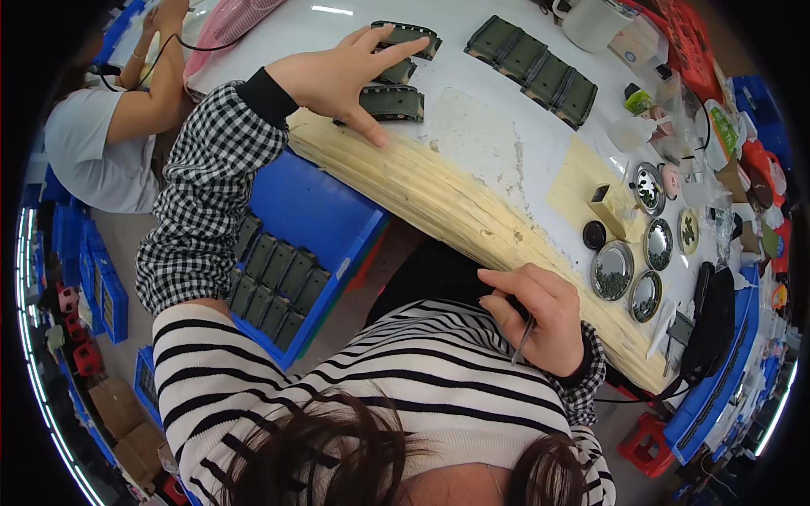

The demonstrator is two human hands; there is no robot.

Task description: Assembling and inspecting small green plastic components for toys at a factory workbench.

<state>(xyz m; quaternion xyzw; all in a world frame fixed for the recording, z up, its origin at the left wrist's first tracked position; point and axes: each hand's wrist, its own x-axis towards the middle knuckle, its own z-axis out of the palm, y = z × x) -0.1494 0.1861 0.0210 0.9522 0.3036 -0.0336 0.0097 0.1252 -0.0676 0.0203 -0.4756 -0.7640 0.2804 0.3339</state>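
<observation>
Over green parts (393, 103), left hand (331, 78) splayed; right hand (544, 319) pinching tweezers (523, 341) (printed packet (723, 128) beyond)

Head cam, L of a pair — wide fisheye on wearer's head, facing steeply down. V. near hair (346, 443) & striped top (422, 379), hands (548, 325) a bit farther off, tabletop (451, 67) beyond — straight edges bend twd rim.

Dark green parts (395, 103) — blue crate (316, 198) — black-and-white checked sleeve (202, 181), striped top (430, 371).
</observation>
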